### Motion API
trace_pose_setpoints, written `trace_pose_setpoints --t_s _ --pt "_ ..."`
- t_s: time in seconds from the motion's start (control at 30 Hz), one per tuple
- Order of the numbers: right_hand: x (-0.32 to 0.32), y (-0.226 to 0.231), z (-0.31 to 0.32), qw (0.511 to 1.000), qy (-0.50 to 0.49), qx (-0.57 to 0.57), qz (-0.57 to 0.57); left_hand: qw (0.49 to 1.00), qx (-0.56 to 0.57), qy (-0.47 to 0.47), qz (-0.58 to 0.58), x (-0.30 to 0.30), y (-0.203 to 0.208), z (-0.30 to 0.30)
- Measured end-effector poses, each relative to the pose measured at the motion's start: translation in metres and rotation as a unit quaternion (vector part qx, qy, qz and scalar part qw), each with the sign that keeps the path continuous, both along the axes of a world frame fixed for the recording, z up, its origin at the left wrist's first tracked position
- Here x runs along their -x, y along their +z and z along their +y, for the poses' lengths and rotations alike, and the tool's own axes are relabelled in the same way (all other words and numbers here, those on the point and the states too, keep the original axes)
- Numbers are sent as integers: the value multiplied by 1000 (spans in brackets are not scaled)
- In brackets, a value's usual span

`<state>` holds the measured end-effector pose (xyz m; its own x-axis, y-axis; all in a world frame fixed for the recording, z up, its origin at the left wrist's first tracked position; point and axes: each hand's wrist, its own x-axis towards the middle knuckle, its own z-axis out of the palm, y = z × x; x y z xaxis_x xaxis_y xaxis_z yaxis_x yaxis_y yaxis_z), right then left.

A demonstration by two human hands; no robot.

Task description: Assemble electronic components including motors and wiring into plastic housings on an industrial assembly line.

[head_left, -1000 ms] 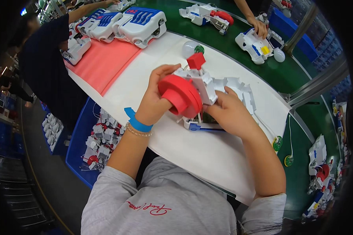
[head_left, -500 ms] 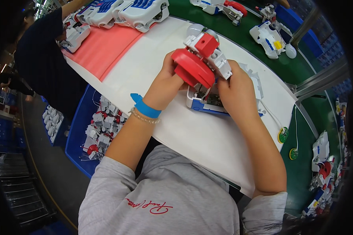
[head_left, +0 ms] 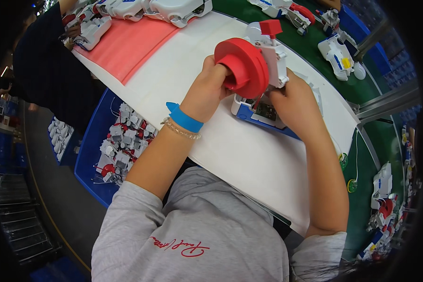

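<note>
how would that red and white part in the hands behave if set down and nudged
The red and white part is probably stiff, its moulded shapes looking rigid between left hand and right hand. It may rock on the rounded red housing if nudged. The red block, perched above the white section, might catch knocks.
</note>
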<state>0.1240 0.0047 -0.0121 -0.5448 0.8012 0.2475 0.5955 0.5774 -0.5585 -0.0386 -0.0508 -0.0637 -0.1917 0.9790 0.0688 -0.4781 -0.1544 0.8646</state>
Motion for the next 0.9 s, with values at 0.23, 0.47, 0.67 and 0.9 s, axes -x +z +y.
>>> trace_pose_setpoints --t_s 0.23,0.47,0.67,0.9 --pt "-5 17 -2 956 48 265 119 998 -44 -28 35 3 0 1" --pt "-15 23 13 908 106 366 176 999 -32 -19 7 -1 -2 1" --pt "-14 21 14 986 72 153 3 999 -36 -9 16 1 -7 1" --pt "-10 6 19 981 128 -3 -145 998 -33 15 -47 -5 0 -7"
